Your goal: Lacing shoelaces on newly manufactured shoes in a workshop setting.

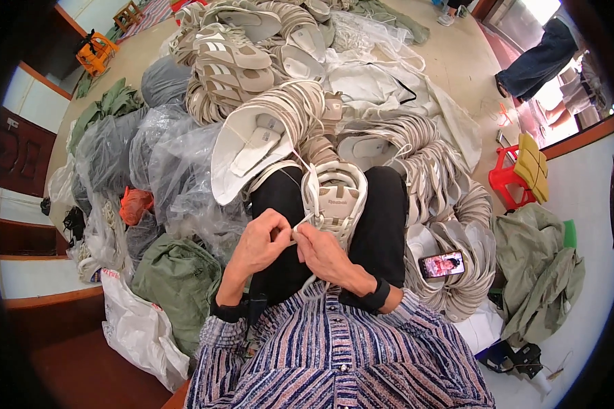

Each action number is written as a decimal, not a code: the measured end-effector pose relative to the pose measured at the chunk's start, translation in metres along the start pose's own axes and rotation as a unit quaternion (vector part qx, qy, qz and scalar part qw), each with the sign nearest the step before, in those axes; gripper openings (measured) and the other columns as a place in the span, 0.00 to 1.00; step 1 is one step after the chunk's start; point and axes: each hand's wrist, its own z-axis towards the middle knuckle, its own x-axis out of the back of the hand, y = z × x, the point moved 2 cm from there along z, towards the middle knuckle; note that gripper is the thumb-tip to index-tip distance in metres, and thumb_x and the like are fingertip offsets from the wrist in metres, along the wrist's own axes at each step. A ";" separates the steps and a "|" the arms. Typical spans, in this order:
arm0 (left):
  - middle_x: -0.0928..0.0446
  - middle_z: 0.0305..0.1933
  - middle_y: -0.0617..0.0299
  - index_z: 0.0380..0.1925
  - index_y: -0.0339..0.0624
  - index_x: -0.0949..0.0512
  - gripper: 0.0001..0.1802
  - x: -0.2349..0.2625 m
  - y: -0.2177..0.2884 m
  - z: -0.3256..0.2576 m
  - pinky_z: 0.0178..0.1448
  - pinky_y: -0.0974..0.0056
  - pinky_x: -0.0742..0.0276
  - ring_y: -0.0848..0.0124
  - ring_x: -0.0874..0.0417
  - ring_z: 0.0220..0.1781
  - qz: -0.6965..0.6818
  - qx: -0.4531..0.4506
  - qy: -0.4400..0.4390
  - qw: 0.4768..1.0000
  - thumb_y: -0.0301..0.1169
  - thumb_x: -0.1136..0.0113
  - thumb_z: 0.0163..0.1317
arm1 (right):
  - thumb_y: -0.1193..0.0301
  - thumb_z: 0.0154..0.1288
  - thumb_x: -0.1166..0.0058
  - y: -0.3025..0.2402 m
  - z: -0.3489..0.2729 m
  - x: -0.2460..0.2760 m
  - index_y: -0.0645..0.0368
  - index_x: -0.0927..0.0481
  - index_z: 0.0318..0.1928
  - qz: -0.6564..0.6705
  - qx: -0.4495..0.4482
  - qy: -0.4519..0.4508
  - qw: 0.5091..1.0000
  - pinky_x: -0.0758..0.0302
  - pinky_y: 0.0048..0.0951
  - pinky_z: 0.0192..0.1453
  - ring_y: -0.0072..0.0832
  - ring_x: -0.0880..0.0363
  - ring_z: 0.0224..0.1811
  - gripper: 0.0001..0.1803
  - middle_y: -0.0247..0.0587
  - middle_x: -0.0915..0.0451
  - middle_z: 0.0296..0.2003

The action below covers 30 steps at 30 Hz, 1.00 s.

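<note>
Between my knees rests a beige and cream shoe upper [339, 193], its tongue facing up and its eyelet rows partly laced. A white shoelace [312, 187] runs from it down to my fingers. My left hand [259, 242] is closed in a pinch on the lace, at the left side of the shoe. Close beside it, my right hand [326, 256] pinches the same lace over the front of the upper. The fingertips almost meet, so the bit of lace between them is mostly hidden. A loose lace loop [312, 290] hangs below my right hand.
Nested stacks of shoe uppers [269, 129] lie ahead and to the right [457, 252]. A lit phone [442, 264] rests on the right stack. Plastic-wrapped bundles [164, 157] and a green sack [177, 290] fill the left. A red stool [511, 183] stands right; a person [542, 58] is beyond.
</note>
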 end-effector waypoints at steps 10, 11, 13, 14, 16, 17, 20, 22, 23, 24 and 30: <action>0.24 0.33 0.59 0.34 0.44 0.27 0.12 -0.051 0.008 0.004 0.47 0.59 0.40 0.61 0.29 0.41 0.230 -0.099 0.006 0.968 0.36 0.40 0.52 | 0.79 0.55 0.51 -0.050 -0.039 0.046 0.61 0.26 0.36 -0.067 0.153 -0.113 0.979 0.26 0.35 0.36 0.40 0.22 0.32 0.07 0.44 0.24 0.28; 0.24 0.30 0.56 0.33 0.43 0.28 0.11 -0.055 0.000 0.001 0.44 0.57 0.38 0.59 0.26 0.37 0.297 -0.138 0.010 0.945 0.37 0.41 0.54 | 0.78 0.56 0.52 -0.048 -0.035 0.075 0.60 0.25 0.36 -0.073 0.195 -0.041 0.977 0.26 0.32 0.35 0.37 0.22 0.30 0.06 0.42 0.24 0.28; 0.26 0.27 0.58 0.34 0.44 0.26 0.08 -0.046 -0.006 0.003 0.40 0.58 0.36 0.61 0.26 0.32 0.218 -0.114 -0.017 0.969 0.35 0.44 0.58 | 0.74 0.66 0.57 -0.048 -0.052 0.138 0.64 0.26 0.41 -0.033 0.034 0.212 0.976 0.27 0.27 0.35 0.25 0.24 0.29 0.09 0.41 0.21 0.33; 0.28 0.23 0.60 0.36 0.45 0.24 0.07 -0.040 -0.011 0.006 0.35 0.58 0.35 0.64 0.27 0.28 0.145 -0.085 -0.044 0.985 0.33 0.47 0.61 | 0.69 0.70 0.60 -0.022 -0.062 0.170 0.67 0.28 0.48 0.071 0.067 0.342 0.935 0.26 0.27 0.37 0.23 0.25 0.28 0.14 0.42 0.19 0.37; 0.34 0.18 0.70 0.32 0.40 0.25 0.08 -0.009 -0.007 0.016 0.22 0.75 0.40 0.83 0.36 0.18 -0.198 0.035 -0.066 0.977 0.32 0.50 0.66 | 0.68 0.69 0.56 -0.024 -0.077 0.214 0.68 0.32 0.55 0.065 0.091 0.495 0.862 0.26 0.27 0.44 0.28 0.23 0.37 0.19 0.49 0.22 0.45; 0.34 0.17 0.72 0.32 0.38 0.25 0.09 0.003 -0.004 0.020 0.21 0.77 0.42 0.84 0.38 0.15 -0.320 0.097 -0.023 0.942 0.32 0.51 0.66 | 0.68 0.69 0.56 -0.014 -0.079 0.221 0.68 0.32 0.55 0.065 0.092 0.497 0.861 0.26 0.27 0.44 0.28 0.23 0.37 0.19 0.49 0.22 0.45; 0.29 0.22 0.67 0.39 0.35 0.25 0.09 0.025 -0.022 0.028 0.33 0.71 0.32 0.76 0.28 0.26 -0.304 0.025 0.218 0.927 0.30 0.48 0.64 | 0.74 0.60 0.49 0.007 -0.070 0.207 0.66 0.35 0.59 -0.286 0.098 0.544 0.783 0.33 0.35 0.58 0.39 0.30 0.55 0.26 0.55 0.30 0.55; 0.27 0.24 0.64 0.40 0.35 0.24 0.09 0.037 0.001 0.026 0.36 0.68 0.31 0.72 0.26 0.29 -0.067 -0.054 0.335 0.938 0.29 0.46 0.62 | 0.77 0.56 0.47 0.009 -0.063 0.167 0.66 0.33 0.57 -0.392 0.080 0.457 0.794 0.37 0.40 0.62 0.45 0.33 0.58 0.26 0.56 0.31 0.55; 0.25 0.26 0.61 0.40 0.36 0.24 0.10 0.037 0.015 0.026 0.40 0.65 0.30 0.68 0.24 0.32 0.171 -0.134 0.427 0.877 0.28 0.45 0.60 | 0.79 0.54 0.47 0.016 -0.060 0.148 0.65 0.30 0.55 -0.391 0.079 0.403 0.824 0.38 0.41 0.62 0.47 0.33 0.56 0.24 0.55 0.29 0.53; 0.25 0.26 0.61 0.40 0.36 0.24 0.10 0.029 0.018 0.025 0.40 0.65 0.30 0.68 0.24 0.32 0.172 -0.136 0.425 0.878 0.28 0.45 0.60 | 0.79 0.52 0.45 0.013 -0.055 0.128 0.64 0.27 0.48 -0.321 0.114 0.318 0.885 0.35 0.41 0.58 0.47 0.31 0.52 0.19 0.53 0.27 0.48; 0.22 0.32 0.56 0.39 0.41 0.23 0.12 -0.077 0.033 0.017 0.38 0.58 0.27 0.57 0.22 0.32 0.073 -0.174 0.054 0.980 0.29 0.40 0.53 | 0.77 0.57 0.47 0.045 -0.039 0.075 0.63 0.24 0.35 -0.221 0.085 0.214 0.948 0.28 0.38 0.40 0.43 0.26 0.36 0.05 0.46 0.27 0.31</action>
